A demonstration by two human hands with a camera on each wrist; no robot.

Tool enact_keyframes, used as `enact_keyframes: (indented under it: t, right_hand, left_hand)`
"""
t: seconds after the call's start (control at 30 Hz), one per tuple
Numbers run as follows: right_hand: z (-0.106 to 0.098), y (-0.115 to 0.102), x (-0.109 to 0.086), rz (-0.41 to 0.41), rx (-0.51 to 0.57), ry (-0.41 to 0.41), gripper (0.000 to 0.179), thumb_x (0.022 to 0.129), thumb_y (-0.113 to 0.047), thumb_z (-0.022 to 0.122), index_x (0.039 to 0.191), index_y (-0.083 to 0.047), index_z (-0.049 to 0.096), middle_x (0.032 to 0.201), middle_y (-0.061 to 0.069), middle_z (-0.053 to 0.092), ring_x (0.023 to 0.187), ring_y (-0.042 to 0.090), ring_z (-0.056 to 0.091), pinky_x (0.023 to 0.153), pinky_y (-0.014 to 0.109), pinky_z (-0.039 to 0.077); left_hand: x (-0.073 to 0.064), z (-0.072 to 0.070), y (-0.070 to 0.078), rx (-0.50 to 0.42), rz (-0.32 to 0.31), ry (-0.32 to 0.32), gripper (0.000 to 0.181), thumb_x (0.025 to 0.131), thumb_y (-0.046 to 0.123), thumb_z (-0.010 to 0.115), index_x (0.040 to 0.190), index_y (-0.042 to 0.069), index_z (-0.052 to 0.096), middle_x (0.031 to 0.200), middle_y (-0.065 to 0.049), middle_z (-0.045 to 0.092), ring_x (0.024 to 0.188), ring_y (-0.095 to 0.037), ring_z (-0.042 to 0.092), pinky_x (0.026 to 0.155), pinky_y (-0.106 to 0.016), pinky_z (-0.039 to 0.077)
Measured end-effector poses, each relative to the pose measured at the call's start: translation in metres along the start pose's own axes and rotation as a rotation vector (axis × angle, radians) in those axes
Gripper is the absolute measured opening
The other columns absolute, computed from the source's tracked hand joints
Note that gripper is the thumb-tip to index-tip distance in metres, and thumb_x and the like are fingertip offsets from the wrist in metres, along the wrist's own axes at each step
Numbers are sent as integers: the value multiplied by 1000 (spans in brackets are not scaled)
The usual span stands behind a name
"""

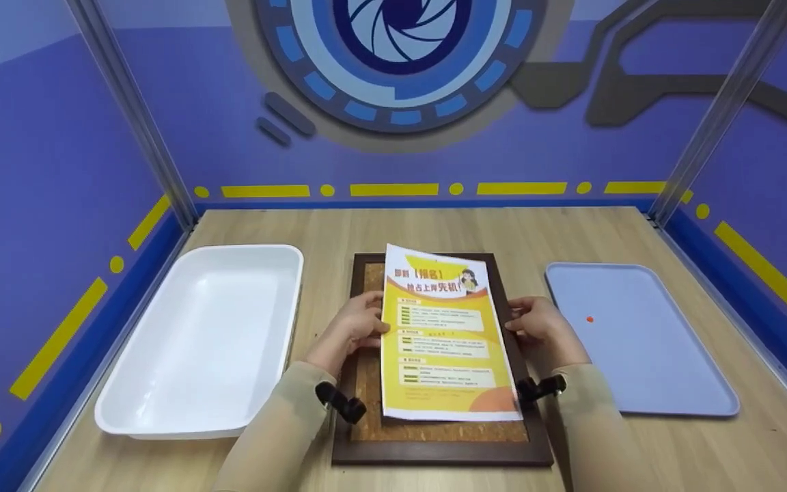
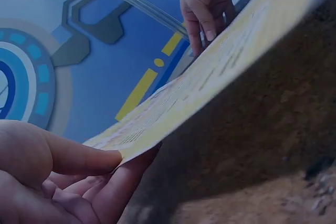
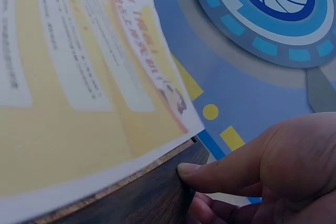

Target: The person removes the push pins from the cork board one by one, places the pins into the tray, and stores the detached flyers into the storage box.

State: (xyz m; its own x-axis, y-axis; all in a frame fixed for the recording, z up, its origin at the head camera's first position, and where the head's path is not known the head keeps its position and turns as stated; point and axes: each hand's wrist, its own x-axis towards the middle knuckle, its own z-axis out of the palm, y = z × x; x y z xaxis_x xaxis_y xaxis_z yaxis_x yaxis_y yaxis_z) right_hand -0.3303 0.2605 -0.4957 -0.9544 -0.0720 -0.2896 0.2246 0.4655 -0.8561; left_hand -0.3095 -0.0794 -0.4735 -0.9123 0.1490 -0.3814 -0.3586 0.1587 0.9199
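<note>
A yellow and white printed flyer (image 1: 441, 342) slants over a dark-framed corkboard (image 1: 441, 452), its left side lifted off the cork. My left hand (image 1: 359, 324) pinches the flyer's left edge; in the left wrist view the thumb (image 2: 89, 160) lies on top with fingers beneath the sheet (image 2: 173, 111). Over at the board's right side is my right hand (image 1: 537, 322). Its thumb (image 3: 210, 176) rests on the dark wooden frame (image 3: 157, 184) in the right wrist view, other fingers curled below the outer edge. The flyer's right edge lies just inside that thumb, apart from it.
To the left stands a deep white tray (image 1: 209, 342). A flat blue-grey tray (image 1: 639, 342) with a small orange-red spot (image 1: 589, 319) lies on the right. Purple panels (image 1: 393, 160) close off the wooden table (image 1: 339, 229) at the back and sides.
</note>
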Motion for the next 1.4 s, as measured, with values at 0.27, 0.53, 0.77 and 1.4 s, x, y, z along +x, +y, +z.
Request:
enact_keyframes:
  t: [0.27, 0.53, 0.77, 1.4]
  right_hand:
    - [-6, 0, -4, 2, 10, -11, 58, 90, 10, 65, 145, 14, 46, 119, 21, 65, 87, 10, 61, 65, 22, 56]
    - [-8, 3, -4, 3, -4, -20, 60, 90, 9, 66, 146, 15, 44, 127, 28, 63, 92, 12, 61, 70, 24, 56]
    - [-7, 4, -2, 15, -25, -18, 58, 90, 8, 68, 144, 13, 48, 121, 21, 66, 94, 14, 60, 72, 26, 56]
    - [-7, 4, -2, -7, -5, -33, 59, 90, 9, 66, 145, 14, 46, 123, 22, 66, 92, 10, 60, 71, 24, 56]
  left_hand:
    - [-15, -26, 30, 14, 56, 46, 71, 91, -13, 60, 154, 16, 45, 135, -17, 68, 84, -20, 73, 55, -24, 58]
    - [-28, -78, 45, 13, 21, 67, 72, 94, -11, 57, 158, 17, 38, 145, -19, 61, 85, -17, 74, 55, -23, 58]
    - [-41, -134, 47, 55, -27, 114, 72, 98, -8, 54, 162, 16, 31, 150, -21, 56, 85, -14, 74, 67, -26, 62]
    - [-78, -274, -6, 173, -243, 165, 84, 100, 3, 61, 167, 17, 12, 157, -21, 44, 106, -23, 69, 99, -39, 59]
